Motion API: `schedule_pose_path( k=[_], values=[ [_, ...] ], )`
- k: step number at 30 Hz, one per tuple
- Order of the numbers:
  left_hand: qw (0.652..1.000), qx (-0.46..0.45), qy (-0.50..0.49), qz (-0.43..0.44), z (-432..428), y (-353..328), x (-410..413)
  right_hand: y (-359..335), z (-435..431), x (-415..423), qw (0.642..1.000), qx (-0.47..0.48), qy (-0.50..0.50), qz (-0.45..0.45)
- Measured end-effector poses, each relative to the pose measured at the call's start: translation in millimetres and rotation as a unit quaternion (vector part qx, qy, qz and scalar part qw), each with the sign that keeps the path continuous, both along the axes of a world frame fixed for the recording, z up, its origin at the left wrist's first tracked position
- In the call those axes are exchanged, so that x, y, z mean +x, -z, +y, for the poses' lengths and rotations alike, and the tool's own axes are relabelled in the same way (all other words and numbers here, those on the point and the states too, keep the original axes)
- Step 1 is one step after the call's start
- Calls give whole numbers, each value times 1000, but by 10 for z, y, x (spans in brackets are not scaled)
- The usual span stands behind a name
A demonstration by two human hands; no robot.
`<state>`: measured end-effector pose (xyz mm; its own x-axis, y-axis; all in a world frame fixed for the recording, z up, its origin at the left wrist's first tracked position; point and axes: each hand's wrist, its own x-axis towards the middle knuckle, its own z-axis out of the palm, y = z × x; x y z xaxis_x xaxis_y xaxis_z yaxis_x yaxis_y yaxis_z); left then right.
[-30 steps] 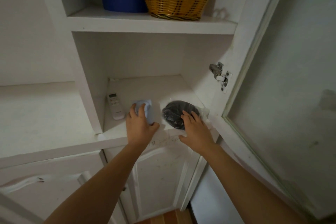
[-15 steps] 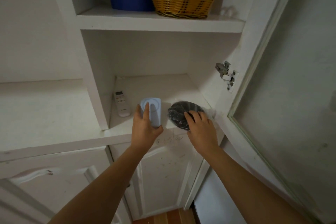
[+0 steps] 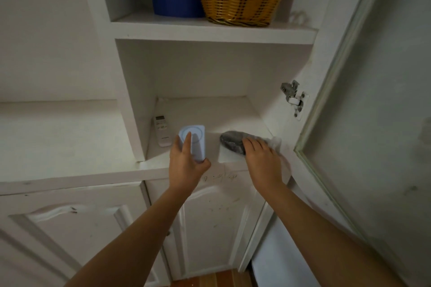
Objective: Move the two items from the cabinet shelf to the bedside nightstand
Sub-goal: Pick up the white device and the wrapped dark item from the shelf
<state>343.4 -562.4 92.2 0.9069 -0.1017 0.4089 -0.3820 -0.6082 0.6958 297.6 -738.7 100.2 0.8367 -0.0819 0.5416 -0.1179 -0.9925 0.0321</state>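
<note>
Your left hand (image 3: 186, 165) is closed around the pale blue box (image 3: 194, 141). The box is tipped up at the front edge of the cabinet shelf (image 3: 210, 112), and its long side runs from 6 to 12 o'clock. Your right hand (image 3: 261, 158) lies on top of the dark bundle in clear wrap (image 3: 232, 143). I cannot tell if it has a grip yet. The bundle peeks out at 10 o'clock from that hand, lying long from 9 to 3 o'clock. The nightstand is not in sight.
</note>
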Motion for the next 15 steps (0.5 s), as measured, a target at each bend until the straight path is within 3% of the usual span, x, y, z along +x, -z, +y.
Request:
schedule_pose_path(
  k=[15],
  values=[
    [997,17,-38,-63,369,-47,-502,-224,293,-223,990,12,-104,-95]
  ],
)
